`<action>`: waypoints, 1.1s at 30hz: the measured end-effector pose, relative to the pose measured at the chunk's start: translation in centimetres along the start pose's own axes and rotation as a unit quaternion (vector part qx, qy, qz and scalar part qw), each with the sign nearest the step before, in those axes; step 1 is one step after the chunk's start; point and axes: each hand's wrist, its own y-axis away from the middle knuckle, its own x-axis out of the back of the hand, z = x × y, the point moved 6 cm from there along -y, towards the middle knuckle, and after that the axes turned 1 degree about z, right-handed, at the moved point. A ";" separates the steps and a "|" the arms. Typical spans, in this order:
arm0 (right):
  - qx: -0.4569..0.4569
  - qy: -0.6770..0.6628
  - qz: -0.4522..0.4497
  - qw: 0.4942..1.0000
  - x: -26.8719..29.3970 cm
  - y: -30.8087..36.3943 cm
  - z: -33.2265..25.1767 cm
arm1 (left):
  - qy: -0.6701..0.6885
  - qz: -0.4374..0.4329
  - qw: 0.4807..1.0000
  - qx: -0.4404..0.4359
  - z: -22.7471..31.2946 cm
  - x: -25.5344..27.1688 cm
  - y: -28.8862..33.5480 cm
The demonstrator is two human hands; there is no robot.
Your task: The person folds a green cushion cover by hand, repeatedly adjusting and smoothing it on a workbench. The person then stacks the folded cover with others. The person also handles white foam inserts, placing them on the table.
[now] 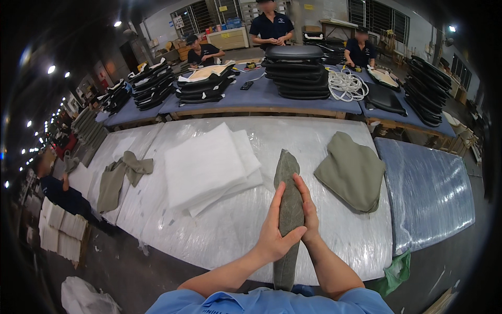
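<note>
The left hand (277,227) and the right hand (309,212) press flat on the two sides of a long grey-green cushion (291,209), like a sandwich. The left thumb lies across its near side. The cushion stands on its thin edge, in front of the person's blue shirt (266,303), and the hands cover part of its sides. It also hides a strip of the big table (209,248), which has shiny clear plastic on it. Just left of the cushion is a pile of soft white sheets (206,162), and farther left lies a crumpled green cloth (123,175). On the right, near the right hand, is a puffy green piece (351,172). Past that is a blue board (431,193) under plastic, with a green bag (396,273) hanging low by the table corner. Across the back, a long blue table (253,99) is crowded with a tall black stack (296,73) and a heap of white rope (348,86). Three people are behind it, and one more person (63,193) is at the far left.
</note>
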 end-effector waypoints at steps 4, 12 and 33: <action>-0.014 -0.020 0.013 1.000 0.7 0.9 0.2 | -0.014 -0.007 1.000 -0.005 0.5 -0.8 0.6; -0.045 -0.062 0.035 0.996 2.1 3.7 -0.4 | -0.139 -0.012 0.986 -0.093 0.2 -2.4 3.7; -0.078 0.218 -0.059 0.971 8.4 -10.2 6.5 | -0.129 -0.073 0.981 -0.122 1.9 -5.3 8.7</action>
